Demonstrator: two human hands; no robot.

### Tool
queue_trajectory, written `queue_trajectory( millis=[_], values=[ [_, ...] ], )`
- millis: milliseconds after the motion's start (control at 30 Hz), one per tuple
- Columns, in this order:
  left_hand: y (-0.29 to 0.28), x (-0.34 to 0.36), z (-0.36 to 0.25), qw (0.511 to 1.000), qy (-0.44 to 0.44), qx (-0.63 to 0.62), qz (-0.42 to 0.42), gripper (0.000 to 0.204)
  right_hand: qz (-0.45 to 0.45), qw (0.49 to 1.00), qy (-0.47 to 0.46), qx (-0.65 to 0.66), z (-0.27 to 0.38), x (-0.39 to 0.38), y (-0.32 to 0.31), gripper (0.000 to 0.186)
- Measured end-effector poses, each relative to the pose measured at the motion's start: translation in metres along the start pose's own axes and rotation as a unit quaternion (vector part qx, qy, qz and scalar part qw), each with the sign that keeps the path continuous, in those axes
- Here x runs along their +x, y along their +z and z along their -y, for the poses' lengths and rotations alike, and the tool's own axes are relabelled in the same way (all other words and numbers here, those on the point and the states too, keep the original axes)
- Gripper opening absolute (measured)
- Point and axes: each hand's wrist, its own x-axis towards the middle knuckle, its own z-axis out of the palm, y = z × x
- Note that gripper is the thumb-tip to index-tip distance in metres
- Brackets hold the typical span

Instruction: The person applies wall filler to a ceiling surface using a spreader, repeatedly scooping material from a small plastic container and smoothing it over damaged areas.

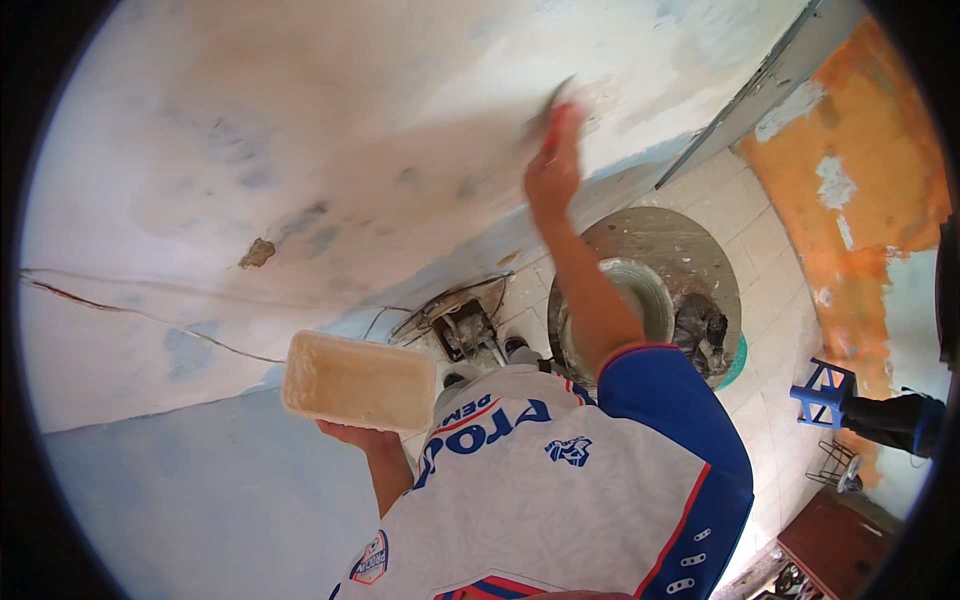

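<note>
My right hand (552,170) is closed on a red-handled scraper (560,115), blurred, raised against or close to the patchy white wall (330,110). My left hand (355,432) grips a pale rectangular plastic tub (358,378) from beneath, with creamy residue inside. Below my right arm stands a round, stained board (635,225) bearing a large pale bucket or basin (655,300), partly hidden by the arm, and a dark crumpled item (700,330).
A cable (170,325) crosses the left wall. An open box with pipes (465,330) sits near my feet. To the right are a tiled floor (765,300), orange-painted wall (840,150), blue stool (820,390) with dark cloth, wire rack (830,460) and brown board (830,545).
</note>
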Motion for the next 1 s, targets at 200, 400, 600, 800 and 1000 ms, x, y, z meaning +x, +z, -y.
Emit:
queue_trajectory(
  millis=[200, 400, 600, 800, 1000],
  values=[
    [0.013, 0.004, 0.010, 1.000, -0.012, -0.008, -0.011, 0.066, 0.165, 0.977, -0.036, 0.127, 0.058, -0.097, -0.045, 0.051],
    [0.007, 0.002, 0.007, 0.998, -0.032, 0.040, 0.031, 0.068, -0.050, 0.984, 0.159, 0.063, -0.001, 0.023, -0.042, 0.042],
    [0.021, 0.010, 0.005, 0.998, -0.047, 0.033, -0.026, 0.067, 0.053, 0.993, 0.039, 0.103, 0.041, -0.048, -0.004, 0.061],
    [0.008, 0.018, 0.010, 0.998, -0.030, 0.033, 0.039, 0.066, 0.168, 0.960, 0.174, 0.142, 0.047, -0.087, -0.061, 0.044],
    [0.014, 0.015, 0.013, 0.997, -0.047, 0.038, 0.055, 0.068, 0.038, 0.970, 0.238, 0.016, -0.054, 0.031, -0.041, 0.043]
  ],
)
